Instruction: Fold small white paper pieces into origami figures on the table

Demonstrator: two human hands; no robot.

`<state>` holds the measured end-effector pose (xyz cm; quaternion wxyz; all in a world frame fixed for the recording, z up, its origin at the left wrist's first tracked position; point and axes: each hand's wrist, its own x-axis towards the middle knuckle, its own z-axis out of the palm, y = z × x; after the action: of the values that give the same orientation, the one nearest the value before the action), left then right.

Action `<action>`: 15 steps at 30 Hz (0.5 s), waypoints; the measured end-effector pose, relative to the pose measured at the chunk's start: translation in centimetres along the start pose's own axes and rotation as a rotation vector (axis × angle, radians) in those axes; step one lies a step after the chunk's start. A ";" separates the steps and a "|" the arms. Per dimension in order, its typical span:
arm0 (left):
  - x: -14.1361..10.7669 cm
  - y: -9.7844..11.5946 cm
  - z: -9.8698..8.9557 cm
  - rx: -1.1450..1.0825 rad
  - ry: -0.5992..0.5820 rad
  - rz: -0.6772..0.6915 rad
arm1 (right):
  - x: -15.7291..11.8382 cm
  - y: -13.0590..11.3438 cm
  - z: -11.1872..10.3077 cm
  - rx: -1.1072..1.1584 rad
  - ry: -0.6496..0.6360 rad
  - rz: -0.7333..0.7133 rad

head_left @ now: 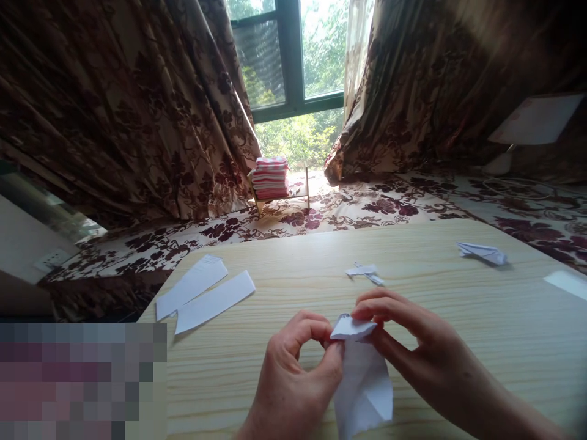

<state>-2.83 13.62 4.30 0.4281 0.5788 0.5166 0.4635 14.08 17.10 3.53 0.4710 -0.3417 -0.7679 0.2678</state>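
Observation:
A white paper strip [364,385] hangs between my two hands above the light wooden table [220,379], its top end folded over into a small flap. My left hand [300,370] pinches the left edge of the fold between thumb and fingers. On the right side of the same fold, my right hand [417,342] grips the paper with thumb and fingertips. The strip's lower edge looks torn and uneven. Beyond the hands lie small folded paper scraps [364,271].
Two paper strips [215,301] lie at the table's left. A folded paper piece [482,252] is at the back right, with a white sheet [566,285] by the right edge. Behind stand a small rack with striped cloths [271,177] and a lamp [534,119].

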 end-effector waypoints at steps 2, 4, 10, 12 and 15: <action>-0.1 0.0 0.1 0.008 0.004 0.048 | 0.0 0.3 0.0 0.039 0.025 0.073; -0.2 0.0 0.2 0.000 0.006 0.088 | -0.1 0.5 0.0 0.083 0.046 0.177; -0.2 0.0 0.0 0.028 0.045 0.147 | -0.7 0.4 -0.8 0.170 -0.057 0.334; -0.2 0.0 0.0 0.044 0.072 0.177 | -1.0 0.2 -0.8 0.146 -0.078 0.271; -0.3 0.2 -0.1 0.055 0.082 0.228 | -1.2 0.2 -0.4 0.081 -0.097 0.176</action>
<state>-2.92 13.31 4.48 0.3352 0.6256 0.4771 0.5183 14.89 16.26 2.91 0.4214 -0.3753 -0.7453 0.3552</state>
